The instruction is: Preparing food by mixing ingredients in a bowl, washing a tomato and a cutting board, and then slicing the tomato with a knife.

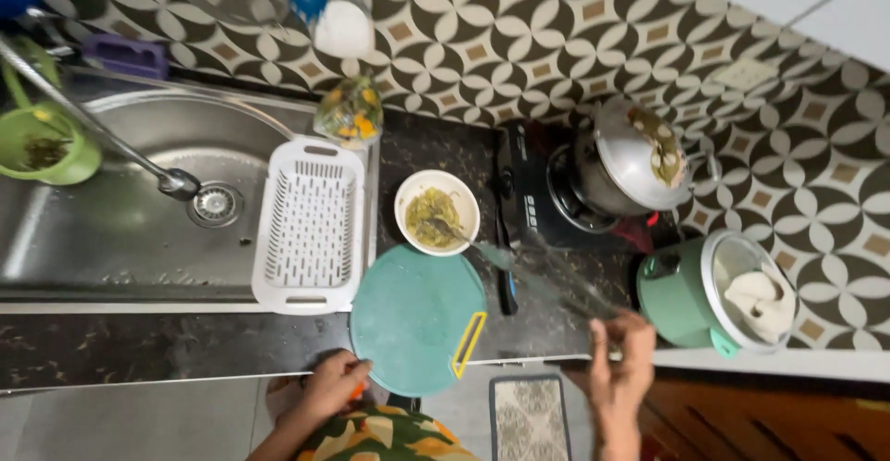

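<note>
A long, thin utensil [547, 280], blurred by motion, is being gripped at its near end by the right hand [619, 361], whose fingers are being closed around the handle near the front edge of the dark speckled stone counter [139, 345]. The far tip of the utensil is being rested in the round white bowl [437, 211], in which a heap of yellowish-green shredded food is being held. The bowl is being kept just behind the round teal plastic cutting board [413, 317], whose near rim is being overhung past the counter's front edge.

The left hand [332, 387] is being curled at the board's near left rim; a small orange object [357, 390] is being glimpsed under the fingers, though what it is cannot be told.

A white slotted plastic colander tray [311, 224] is being propped across the right edge of the stainless steel sink [111, 238]. At the sink's far left corner, a green plastic bowl [46, 146] with dark scraps inside is being kept. A clear bag of yellow and green pieces [350, 110] is being stood behind the tray.

On the black stove [538, 192], a steel pot with a lid [630, 155] is being seated. At the counter's right edge, a green rice cooker [714, 294] is being left open, with white contents showing.
</note>
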